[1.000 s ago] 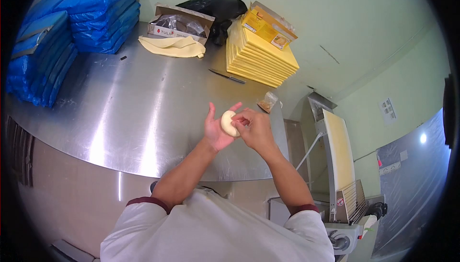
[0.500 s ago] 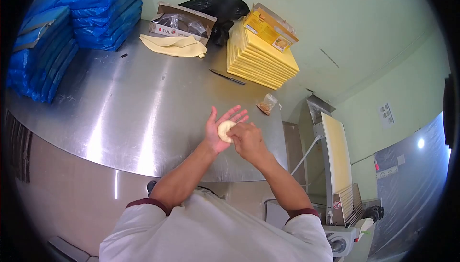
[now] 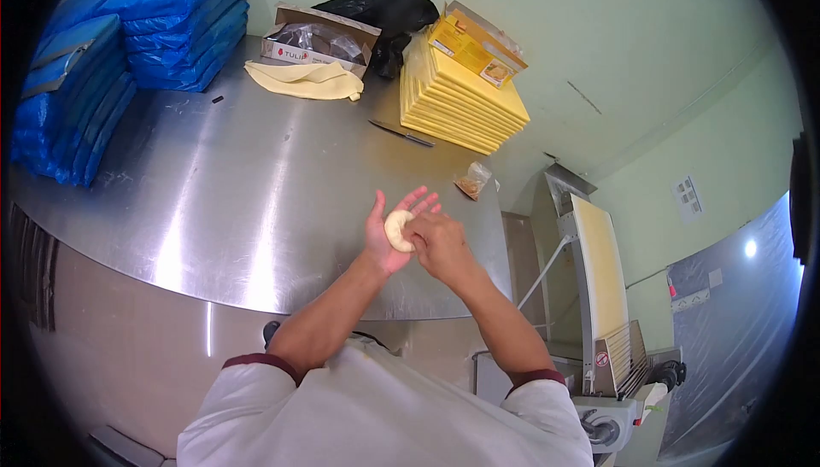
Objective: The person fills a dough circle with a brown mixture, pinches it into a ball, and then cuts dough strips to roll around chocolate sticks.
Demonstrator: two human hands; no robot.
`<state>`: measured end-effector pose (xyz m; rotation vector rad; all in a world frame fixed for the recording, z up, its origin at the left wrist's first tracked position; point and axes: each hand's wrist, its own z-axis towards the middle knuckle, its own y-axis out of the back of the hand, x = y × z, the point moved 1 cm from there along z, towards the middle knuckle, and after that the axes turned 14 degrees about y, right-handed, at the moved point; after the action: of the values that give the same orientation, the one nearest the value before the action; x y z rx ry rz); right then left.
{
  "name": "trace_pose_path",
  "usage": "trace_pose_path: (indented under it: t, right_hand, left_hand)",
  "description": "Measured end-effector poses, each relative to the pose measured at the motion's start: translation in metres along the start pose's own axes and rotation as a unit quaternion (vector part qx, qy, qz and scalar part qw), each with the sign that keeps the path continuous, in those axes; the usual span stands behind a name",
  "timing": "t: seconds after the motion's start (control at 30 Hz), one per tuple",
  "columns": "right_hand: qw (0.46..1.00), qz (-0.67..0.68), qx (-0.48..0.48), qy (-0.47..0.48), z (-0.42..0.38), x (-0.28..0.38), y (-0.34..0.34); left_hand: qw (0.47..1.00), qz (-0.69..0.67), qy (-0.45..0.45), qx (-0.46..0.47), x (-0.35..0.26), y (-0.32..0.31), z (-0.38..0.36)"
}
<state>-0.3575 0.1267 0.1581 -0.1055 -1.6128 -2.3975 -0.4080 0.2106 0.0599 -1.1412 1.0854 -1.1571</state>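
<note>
Steel table: wide and shiny, under both hands.
Blue plastic packs: piled at the far left.
Yellow stack: at the back, with a box on top.
Left hand: open, palm up, fingers now spread wider, giving the dough a flatter seat.
Right hand: curled, fingertips touching dough; can't tell if pinching.
Knife: flat, near the stack.
Dough round: on left palm.
</note>
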Motion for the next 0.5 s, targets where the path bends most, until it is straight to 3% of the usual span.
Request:
trace_pose_path:
  t: [0.07, 0.2, 0.27, 0.3, 0.37, 0.47, 0.5]
  right_hand:
    - [1.0, 0.002, -0.006, -0.03, -0.012, -0.001, -0.008]
    - [0.972, 0.123, -0.043, -0.194, 0.001, -0.004, 0.005]
    - [0.958, 0.135, -0.055, -0.246, 0.005, 0.0, 0.001]
    - [0.973, 0.092, -0.048, -0.207, 0.003, 0.004, -0.002]
    - [0.992, 0.009, -0.029, -0.124, -0.005, 0.01, -0.008]
    - [0.998, 0.009, -0.052, 0.021, -0.004, 0.007, 0.006]
    - [1.0, 0.016, -0.024, 0.006, -0.002, 0.008, 0.008]
  left_hand:
    - [0.999, -0.019, 0.025, 0.011, -0.001, 0.005, 0.001]
    - [0.996, -0.051, 0.039, 0.054, 0.0, -0.006, -0.008]
    - [0.999, -0.035, -0.022, -0.004, 0.007, -0.007, 0.002]
    - [0.998, -0.03, -0.054, -0.033, 0.011, -0.005, 0.005]
    - [0.998, -0.042, -0.03, -0.02, 0.01, 0.004, 0.002]
    - [1.0, -0.03, 0.001, 0.006, 0.002, 0.001, 0.0]
    - [0.999, -0.024, 0.014, 0.017, 0.004, -0.002, -0.001]
